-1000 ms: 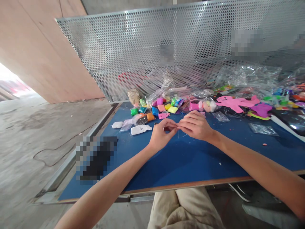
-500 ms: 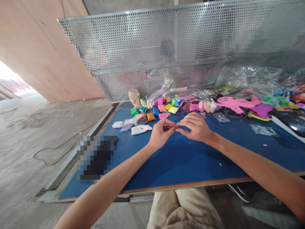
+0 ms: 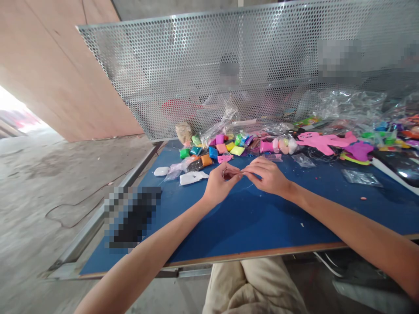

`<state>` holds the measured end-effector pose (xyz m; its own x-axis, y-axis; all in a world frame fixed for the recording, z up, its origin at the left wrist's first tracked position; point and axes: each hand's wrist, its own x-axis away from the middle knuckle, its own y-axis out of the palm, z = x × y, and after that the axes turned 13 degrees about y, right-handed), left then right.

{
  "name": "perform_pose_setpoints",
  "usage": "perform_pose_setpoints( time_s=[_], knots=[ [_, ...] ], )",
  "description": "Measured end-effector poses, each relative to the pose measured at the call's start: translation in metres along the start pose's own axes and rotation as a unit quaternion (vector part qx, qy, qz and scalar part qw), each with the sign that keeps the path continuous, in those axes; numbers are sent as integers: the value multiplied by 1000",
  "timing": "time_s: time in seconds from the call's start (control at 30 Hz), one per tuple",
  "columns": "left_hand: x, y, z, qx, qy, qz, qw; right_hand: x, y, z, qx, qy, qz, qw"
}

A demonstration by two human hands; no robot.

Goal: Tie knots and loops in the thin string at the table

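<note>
because your fingertips meet so closely, what lies between them over the blue table [image 3: 245, 226] is hard to make out. your left hand [image 3: 218, 183] is curled, thumb drawn against the fingers, with hold of a fine strand [image 3: 224, 173] that shows as a pale loop inside the curl; its far end is lost from sight. your right hand [image 3: 266, 176] bends in from the other side, fingers gathered and nearly meeting the thumb at the left fingertips, but you cannot tell whether they close fully or grip the strand too. your forearms run out of view at the lower left and right.

just beyond your left hand lies a white packet [image 3: 193, 178], with coloured packets [image 3: 212, 152] behind it, some overlapping. to the left, pixelation covers a dark object [image 3: 134, 220]. at far right, a glossy black-and-white object [image 3: 401, 165] is cut off by the edge.
</note>
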<state>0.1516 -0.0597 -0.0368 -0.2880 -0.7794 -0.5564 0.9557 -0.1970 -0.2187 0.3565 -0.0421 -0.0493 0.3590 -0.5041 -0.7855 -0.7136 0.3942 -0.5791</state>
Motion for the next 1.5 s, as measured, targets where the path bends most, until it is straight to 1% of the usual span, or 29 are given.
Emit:
perform_pose_setpoints(
  time_s=[0.1,0.27,0.33,0.4,0.5,0.6,0.67,0.8,0.87,0.93,1.03,1.13,1.2,1.27,1.4,1.5],
  knots=[
    [0,0,-1,-4,-1,-2,1000,0,0,-3,-23,27,-5,999],
    [-1,-2,-5,4,-5,-6,1000,0,-3,-7,-78,130,-38,988],
    [-2,-3,-8,14,-15,-9,1000,1,-4,-7,-77,142,-47,986],
    [-2,-3,-10,25,-33,-22,999,1,-4,-5,-57,125,-54,989],
    [-2,-4,-13,38,-55,-41,997,-1,-5,-1,-7,61,-61,996],
    [-4,-6,-12,52,-55,-38,996,-3,-8,3,47,-1,-65,997],
    [-6,-8,-12,63,-56,-45,995,-3,-11,6,66,-27,-67,995],
    [-5,-8,-13,105,-84,-80,988,-3,-13,10,60,-52,-81,994],
    [-4,-5,-15,119,-92,-73,986,-2,-12,10,53,-50,-83,994],
    [-2,-2,-17,126,-95,-51,986,-2,-10,9,51,-41,-74,995],
    [0,1,-21,127,-97,-21,987,-2,-7,4,63,-18,-51,997],
    [0,2,-22,112,-87,-7,990,-2,-5,-2,55,11,-43,997],
    [1,1,-22,98,-75,-6,992,-2,-3,-5,23,44,-45,998],
    [1,1,-20,76,-62,-6,995,-2,-2,-8,-27,98,-49,994],
    [1,0,-19,14,-34,-13,999,-1,3,-11,-116,223,-66,966],
    [2,0,-18,-28,-14,-24,999,-1,5,-11,-151,286,-94,942]
  ],
)
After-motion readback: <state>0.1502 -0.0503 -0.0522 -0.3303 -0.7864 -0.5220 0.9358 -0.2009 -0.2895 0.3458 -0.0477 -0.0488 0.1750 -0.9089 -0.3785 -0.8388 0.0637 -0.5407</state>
